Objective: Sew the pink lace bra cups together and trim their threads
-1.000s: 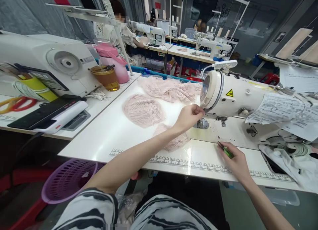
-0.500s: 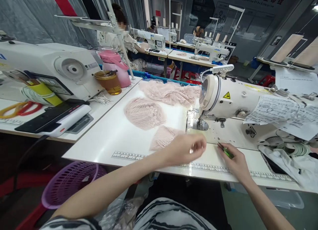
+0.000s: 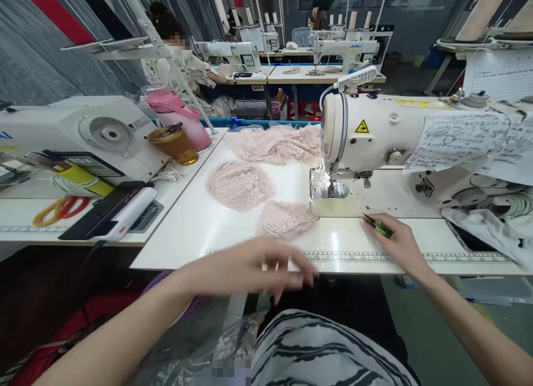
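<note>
My left hand [image 3: 258, 264] hovers over the table's front edge, slightly smeared, its fingers apart with nothing seen in them. Just beyond it lies a pink lace piece [image 3: 287, 218]. At the right, my right hand [image 3: 395, 236] rests on the white table, closed on a pair of green thread snips [image 3: 382, 228] whose dark tips point left. Behind the snips stands a white sewing machine [image 3: 383, 133], with its needle area over a shiny metal plate [image 3: 333, 190]. Another rounded lace piece [image 3: 239, 186] lies flat farther left.
A heap of pink lace [image 3: 278, 144] lies at the back. On the left are a second machine [image 3: 95, 133], a brown cup [image 3: 175, 144], a pink jug [image 3: 183, 119] and scissors [image 3: 54, 211]. A printed ruler [image 3: 350, 257] runs along the front edge. A person [image 3: 179, 64] sits beyond.
My left hand has moved left and back toward my body, its fingers spreading apart. The near lace piece shows more fully. My right hand still holds the snips; the camera view has shifted.
</note>
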`<state>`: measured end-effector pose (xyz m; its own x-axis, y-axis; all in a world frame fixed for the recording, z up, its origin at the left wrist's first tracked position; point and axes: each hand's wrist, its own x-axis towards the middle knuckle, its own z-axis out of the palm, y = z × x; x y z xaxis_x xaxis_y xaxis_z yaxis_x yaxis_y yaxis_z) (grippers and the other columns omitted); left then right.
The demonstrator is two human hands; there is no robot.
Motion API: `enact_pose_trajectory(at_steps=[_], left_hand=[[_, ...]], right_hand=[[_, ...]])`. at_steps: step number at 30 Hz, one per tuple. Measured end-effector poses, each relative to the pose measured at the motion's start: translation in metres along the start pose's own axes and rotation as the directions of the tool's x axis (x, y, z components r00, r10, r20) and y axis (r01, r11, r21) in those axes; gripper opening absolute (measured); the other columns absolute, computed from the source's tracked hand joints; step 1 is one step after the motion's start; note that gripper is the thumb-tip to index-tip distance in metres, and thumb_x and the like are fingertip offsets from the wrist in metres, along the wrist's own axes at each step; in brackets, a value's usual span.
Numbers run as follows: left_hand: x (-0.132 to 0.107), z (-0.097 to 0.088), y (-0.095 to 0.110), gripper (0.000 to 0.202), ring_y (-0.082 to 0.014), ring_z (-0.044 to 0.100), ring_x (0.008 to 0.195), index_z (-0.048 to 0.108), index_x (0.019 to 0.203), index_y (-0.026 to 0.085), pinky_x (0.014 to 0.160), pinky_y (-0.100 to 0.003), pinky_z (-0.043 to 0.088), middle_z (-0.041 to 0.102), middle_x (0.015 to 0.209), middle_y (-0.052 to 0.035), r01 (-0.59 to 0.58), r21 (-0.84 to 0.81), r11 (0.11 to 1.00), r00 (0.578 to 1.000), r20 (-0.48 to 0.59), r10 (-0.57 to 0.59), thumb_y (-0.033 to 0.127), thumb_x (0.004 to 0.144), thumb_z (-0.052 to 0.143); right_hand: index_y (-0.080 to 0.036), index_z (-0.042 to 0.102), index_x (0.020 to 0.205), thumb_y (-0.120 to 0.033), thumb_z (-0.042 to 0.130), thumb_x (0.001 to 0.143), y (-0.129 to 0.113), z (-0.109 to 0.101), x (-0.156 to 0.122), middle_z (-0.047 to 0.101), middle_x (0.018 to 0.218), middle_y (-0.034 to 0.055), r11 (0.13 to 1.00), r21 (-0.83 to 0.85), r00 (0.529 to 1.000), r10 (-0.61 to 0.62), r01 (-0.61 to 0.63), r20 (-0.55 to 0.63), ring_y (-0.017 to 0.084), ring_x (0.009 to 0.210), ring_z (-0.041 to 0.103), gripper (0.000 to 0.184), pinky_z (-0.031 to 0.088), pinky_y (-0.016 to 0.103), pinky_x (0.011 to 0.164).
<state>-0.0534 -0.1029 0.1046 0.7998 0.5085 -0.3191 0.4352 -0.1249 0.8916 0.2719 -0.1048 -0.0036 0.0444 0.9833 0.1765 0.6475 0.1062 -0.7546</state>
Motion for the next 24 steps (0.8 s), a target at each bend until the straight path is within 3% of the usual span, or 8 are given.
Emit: enact_pose_trajectory(at_steps=[3, 5, 8, 12, 15, 17, 20, 24], left_hand=[[0.050, -0.021, -0.002, 0.032, -0.0102, 0.062, 0.073, 0.057, 0.120, 0.023, 0.064, -0.024, 0.050, 0.063, 0.120, -0.0077, -0.120, -0.314, 0.942, 0.864, -0.500, -0.057, 0.035, 0.090, 0.058], [0.083, -0.024, -0.010, 0.040, -0.0128, 0.065, 0.081, 0.050, 0.127, 0.021, 0.072, -0.027, 0.052, 0.056, 0.128, -0.0110, -0.159, -0.511, 0.845, 0.851, -0.505, -0.146, 0.029, 0.089, 0.061], [0.107, -0.021, -0.017, 0.026, -0.0116, 0.060, 0.069, 0.057, 0.114, 0.013, 0.067, -0.027, 0.049, 0.064, 0.090, -0.0074, -0.105, -0.593, 0.798, 0.905, -0.391, -0.171, 0.027, 0.091, 0.056], [0.085, -0.017, -0.001, 0.027, -0.0087, 0.038, 0.051, 0.065, 0.092, 0.016, 0.053, -0.024, 0.030, 0.045, 0.056, 0.0042, -0.129, -0.003, 0.992, 0.792, -0.602, 0.101, 0.039, 0.094, 0.050], [0.060, -0.025, 0.031, 0.025, -0.0097, 0.042, 0.058, 0.064, 0.086, 0.018, 0.056, -0.025, 0.028, 0.054, 0.065, 0.0024, -0.010, 0.480, 0.877, 0.628, -0.680, 0.379, 0.035, 0.095, 0.048], [0.052, -0.037, 0.055, 0.020, -0.0105, 0.043, 0.061, 0.063, 0.082, 0.018, 0.058, -0.026, 0.027, 0.054, 0.065, 0.0023, 0.080, 0.676, 0.733, 0.585, -0.627, 0.514, 0.031, 0.092, 0.052], [0.052, -0.059, 0.089, 0.020, -0.0091, 0.039, 0.057, 0.060, 0.072, 0.016, 0.057, -0.025, 0.026, 0.047, 0.059, 0.0032, 0.037, 0.796, 0.604, 0.726, -0.436, 0.531, 0.030, 0.087, 0.057], [0.058, -0.085, 0.125, 0.027, -0.0068, 0.042, 0.056, 0.063, 0.071, 0.013, 0.059, -0.025, 0.029, 0.047, 0.061, 0.0014, -0.074, 0.777, 0.625, 0.883, -0.240, 0.403, 0.035, 0.087, 0.057]], right_hand=[[-0.025, 0.069, 0.102, -0.046, 0.059, 0.086, 0.000, 0.000, 0.001, 0.069, 0.107, 0.0033, 1.000, -0.010, 1.000, -0.018, 0.018, -0.004, 0.021, 0.094, 0.063, 0.028, 0.049, 0.032, 0.076], [-0.025, 0.069, 0.102, -0.046, 0.059, 0.086, 0.001, 0.000, 0.002, 0.069, 0.107, 0.0033, 1.000, -0.013, 1.000, -0.023, 0.023, -0.005, 0.021, 0.092, 0.063, 0.028, 0.049, 0.032, 0.075], [-0.025, 0.068, 0.103, -0.046, 0.060, 0.085, 0.003, 0.001, 0.003, 0.068, 0.109, 0.0035, 1.000, 0.007, 1.000, -0.022, 0.022, -0.009, 0.021, 0.095, 0.063, 0.029, 0.050, 0.033, 0.079], [-0.025, 0.068, 0.103, -0.047, 0.061, 0.083, 0.005, 0.003, 0.003, 0.068, 0.110, 0.0036, 0.998, 0.056, 1.000, -0.019, 0.020, -0.020, 0.022, 0.100, 0.063, 0.031, 0.050, 0.034, 0.083], [-0.025, 0.068, 0.105, -0.046, 0.062, 0.082, 0.008, 0.003, 0.002, 0.068, 0.111, 0.0037, 0.999, 0.053, 0.998, -0.008, 0.011, -0.056, 0.023, 0.099, 0.063, 0.031, 0.050, 0.035, 0.084], [-0.025, 0.067, 0.108, -0.045, 0.061, 0.082, 0.011, 0.003, 0.002, 0.067, 0.112, 0.0046, 1.000, 0.015, 0.994, -0.005, 0.007, -0.113, 0.022, 0.095, 0.063, 0.033, 0.050, 0.035, 0.082], [-0.025, 0.065, 0.116, -0.043, 0.056, 0.085, 0.013, 0.002, 0.002, 0.065, 0.114, 0.0060, 0.997, -0.075, 0.985, -0.020, 0.008, -0.169, 0.021, 0.086, 0.063, 0.037, 0.050, 0.034, 0.073], [-0.023, 0.060, 0.126, -0.038, 0.046, 0.090, 0.012, 0.004, 0.000, 0.062, 0.120, 0.0086, 0.944, -0.324, 0.969, -0.130, 0.056, -0.210, 0.023, 0.086, 0.062, 0.042, 0.049, 0.038, 0.073]])
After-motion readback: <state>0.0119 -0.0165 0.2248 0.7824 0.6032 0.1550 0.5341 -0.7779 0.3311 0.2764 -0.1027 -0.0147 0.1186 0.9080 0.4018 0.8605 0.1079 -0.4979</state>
